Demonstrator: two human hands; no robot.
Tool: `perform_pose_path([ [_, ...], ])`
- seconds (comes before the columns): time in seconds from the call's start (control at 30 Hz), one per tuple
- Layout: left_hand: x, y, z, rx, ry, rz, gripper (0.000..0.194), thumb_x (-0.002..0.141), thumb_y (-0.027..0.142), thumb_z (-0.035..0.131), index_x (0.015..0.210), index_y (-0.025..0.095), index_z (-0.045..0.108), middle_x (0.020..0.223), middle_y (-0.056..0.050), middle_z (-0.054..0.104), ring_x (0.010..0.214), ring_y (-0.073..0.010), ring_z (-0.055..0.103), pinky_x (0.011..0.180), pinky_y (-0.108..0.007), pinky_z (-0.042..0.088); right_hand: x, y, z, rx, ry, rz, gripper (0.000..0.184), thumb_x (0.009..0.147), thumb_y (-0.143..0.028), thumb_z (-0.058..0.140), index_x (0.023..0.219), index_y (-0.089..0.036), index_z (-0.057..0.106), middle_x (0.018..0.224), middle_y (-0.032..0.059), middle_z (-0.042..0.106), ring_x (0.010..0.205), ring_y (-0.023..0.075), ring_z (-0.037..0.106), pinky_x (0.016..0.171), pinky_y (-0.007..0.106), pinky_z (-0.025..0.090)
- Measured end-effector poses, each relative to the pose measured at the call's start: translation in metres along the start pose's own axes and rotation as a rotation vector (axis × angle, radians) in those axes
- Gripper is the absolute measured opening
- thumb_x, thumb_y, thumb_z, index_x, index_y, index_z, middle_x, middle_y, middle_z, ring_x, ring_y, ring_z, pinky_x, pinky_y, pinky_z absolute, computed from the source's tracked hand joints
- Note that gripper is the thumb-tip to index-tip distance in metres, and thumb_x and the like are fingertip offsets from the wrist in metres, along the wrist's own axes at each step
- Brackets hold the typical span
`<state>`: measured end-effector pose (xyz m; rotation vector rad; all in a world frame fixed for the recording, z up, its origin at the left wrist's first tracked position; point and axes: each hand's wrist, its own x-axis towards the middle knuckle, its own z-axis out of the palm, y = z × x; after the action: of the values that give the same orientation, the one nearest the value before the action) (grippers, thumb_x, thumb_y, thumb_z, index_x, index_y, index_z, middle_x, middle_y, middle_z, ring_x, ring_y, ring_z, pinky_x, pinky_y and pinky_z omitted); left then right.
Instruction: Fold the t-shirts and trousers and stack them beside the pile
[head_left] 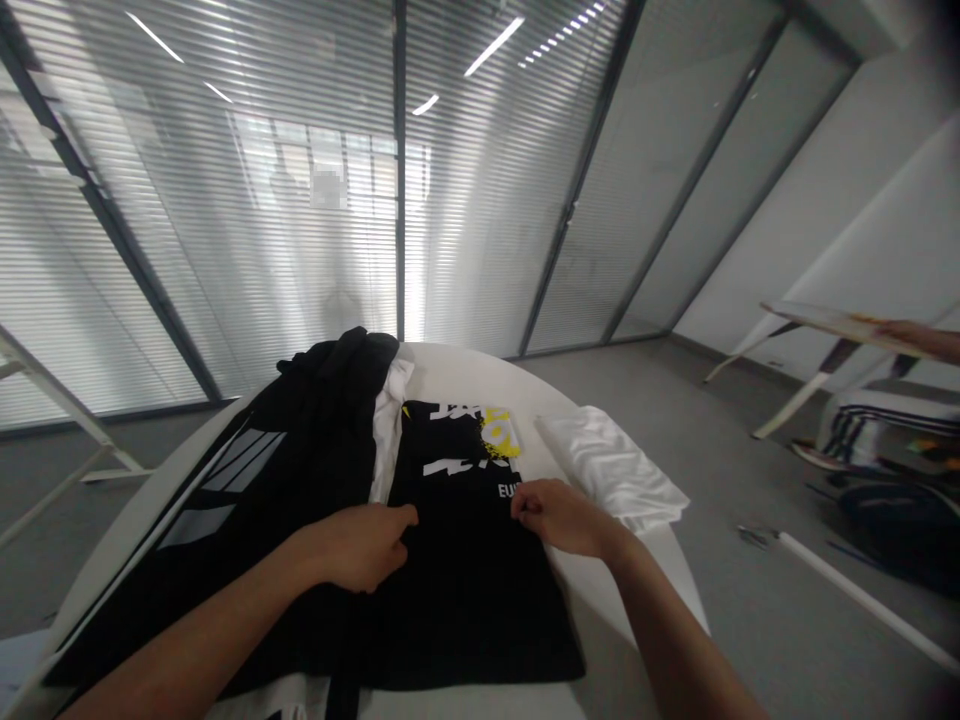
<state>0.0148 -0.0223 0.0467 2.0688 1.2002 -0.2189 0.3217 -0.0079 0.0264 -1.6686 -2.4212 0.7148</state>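
A black printed T-shirt (465, 590) lies on the round white table (480, 365), folded into a long panel. White and yellow lettering shows on its far part. My left hand (364, 545) is closed at the shirt's left side, thumb and fingers pinching the black cloth. At the right edge, beside the small white letters, my right hand (566, 515) is closed with its fingertips pinching the fabric. Left of the shirt spreads a black garment (300, 440) with grey-white stripes, partly under my left forearm. A strip of white cloth (386, 430) shows between the two.
A white folded cloth (611, 465) sits at the table's right edge. Blinds-covered glass panels (480, 180) stand behind. On the right are another table (840, 325), another person's arm (922, 338) and a white pole (862, 595) over the floor. A white metal frame (71, 410) is at left.
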Motion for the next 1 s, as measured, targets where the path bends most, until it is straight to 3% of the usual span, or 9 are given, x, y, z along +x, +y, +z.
perform_pose_path([
  [0.07, 0.006, -0.007, -0.008, -0.176, -0.021, -0.032, 0.044, 0.083, 0.031, 0.040, 0.122, 0.018, 0.056, 0.063, -0.004, 0.065, 0.051, -0.0187, 0.061, 0.046, -0.025, 0.042, 0.007, -0.001, -0.003, 0.061, 0.101, -0.009, 0.022, 0.079, -0.017, 0.049, 0.087, -0.022, 0.069, 0.084, 0.0013, 0.071, 0.079, 0.0170, 0.063, 0.071, 0.025, 0.042],
  [0.13, 0.016, -0.014, -0.020, -0.322, 0.031, -0.051, 0.039, 0.083, 0.035, 0.042, 0.113, 0.017, 0.059, 0.064, -0.003, 0.064, 0.048, -0.0172, 0.059, 0.042, -0.023, 0.039, 0.020, -0.001, -0.008, 0.091, 0.222, 0.024, 0.022, 0.084, -0.021, 0.047, 0.090, -0.021, 0.068, 0.085, 0.0020, 0.070, 0.079, 0.0167, 0.062, 0.073, 0.025, 0.042],
  [0.3, 0.060, -0.026, -0.052, -0.671, 0.366, -0.155, 0.033, 0.080, 0.039, 0.051, 0.104, 0.017, 0.057, 0.078, -0.004, 0.063, 0.057, -0.0138, 0.059, 0.042, -0.019, 0.038, 0.066, 0.003, -0.024, 0.060, 0.447, 0.183, 0.032, 0.082, -0.019, 0.049, 0.111, -0.019, 0.062, 0.089, 0.0032, 0.069, 0.084, 0.0169, 0.062, 0.079, 0.026, 0.043],
  [0.37, 0.080, -0.028, -0.061, -0.772, 0.527, -0.215, 0.028, 0.079, 0.038, 0.054, 0.098, 0.017, 0.056, 0.083, -0.004, 0.063, 0.063, -0.0130, 0.058, 0.047, -0.020, 0.043, 0.084, 0.008, -0.027, 0.059, 0.463, 0.241, 0.036, 0.081, -0.020, 0.051, 0.115, -0.016, 0.061, 0.097, 0.0067, 0.069, 0.091, 0.0183, 0.063, 0.082, 0.027, 0.043],
  [0.43, 0.098, -0.029, -0.068, -0.815, 0.606, -0.247, 0.023, 0.078, 0.035, 0.055, 0.093, 0.017, 0.056, 0.081, -0.004, 0.062, 0.064, -0.0125, 0.056, 0.053, -0.023, 0.048, 0.100, 0.015, -0.026, 0.054, 0.454, 0.303, 0.037, 0.081, -0.021, 0.051, 0.117, -0.014, 0.060, 0.102, 0.0092, 0.069, 0.096, 0.0193, 0.063, 0.084, 0.027, 0.044],
  [0.6, 0.130, -0.039, -0.071, -0.775, 0.630, -0.303, 0.029, 0.076, 0.042, 0.059, 0.087, 0.015, 0.059, 0.073, -0.006, 0.063, 0.066, -0.0169, 0.059, 0.058, -0.028, 0.049, 0.121, 0.034, -0.018, 0.067, 0.441, 0.400, 0.043, 0.085, -0.023, 0.049, 0.126, -0.010, 0.055, 0.113, 0.0140, 0.067, 0.105, 0.0220, 0.063, 0.090, 0.029, 0.043],
  [0.8, 0.147, -0.057, -0.066, -0.429, 0.756, -0.273, 0.041, 0.067, 0.053, 0.070, 0.081, 0.015, 0.066, 0.087, -0.012, 0.071, 0.089, -0.0266, 0.066, 0.074, -0.030, 0.048, 0.130, 0.050, -0.009, 0.154, 0.389, 0.425, 0.054, 0.083, -0.022, 0.052, 0.134, -0.007, 0.049, 0.121, 0.0176, 0.065, 0.109, 0.0236, 0.062, 0.091, 0.029, 0.045],
  [0.9, 0.146, -0.062, -0.065, -0.539, 0.732, -0.189, 0.035, 0.066, 0.044, 0.074, 0.083, 0.014, 0.069, 0.087, -0.010, 0.072, 0.086, -0.0236, 0.067, 0.075, -0.028, 0.048, 0.135, 0.054, -0.006, 0.184, 0.376, 0.412, 0.051, 0.082, -0.021, 0.053, 0.131, -0.009, 0.053, 0.121, 0.0152, 0.065, 0.108, 0.0218, 0.062, 0.090, 0.027, 0.046],
  [1.0, 0.143, -0.061, -0.064, -0.772, 0.700, -0.111, 0.034, 0.064, 0.036, 0.077, 0.088, 0.013, 0.069, 0.077, -0.006, 0.070, 0.069, -0.0178, 0.064, 0.062, -0.026, 0.047, 0.138, 0.057, -0.004, 0.202, 0.384, 0.407, 0.059, 0.081, -0.018, 0.054, 0.138, -0.008, 0.046, 0.119, 0.0157, 0.066, 0.104, 0.0221, 0.063, 0.088, 0.029, 0.047],
])
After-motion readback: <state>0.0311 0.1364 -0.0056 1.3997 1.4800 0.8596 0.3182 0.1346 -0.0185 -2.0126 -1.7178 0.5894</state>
